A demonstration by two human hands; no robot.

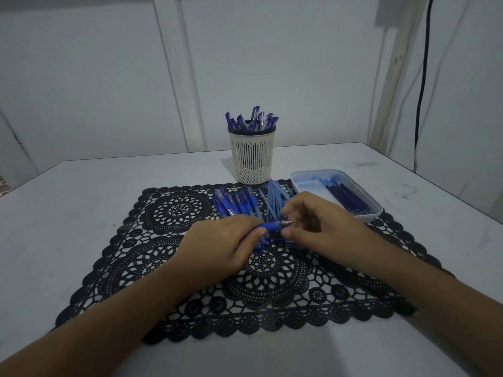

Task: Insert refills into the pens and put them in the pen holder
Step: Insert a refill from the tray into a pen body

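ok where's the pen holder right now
In the head view the pen holder stands upright at centre on the table, at the far edge of the mat, just left of the tray, with pens sticking out.

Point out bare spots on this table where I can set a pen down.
Free: bare table left of the lace mat, the mat's near edge, and right of the tray. Crowded: the mat's far edge, with pen pile and pen holder.

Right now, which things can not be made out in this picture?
Head view, pen: left hand and right hand cover it, so whether it holds a refill is hidden.
Head view, tray: refills too dim and small to count.
Head view, pen holder: its wall hides the lower parts of the pens.
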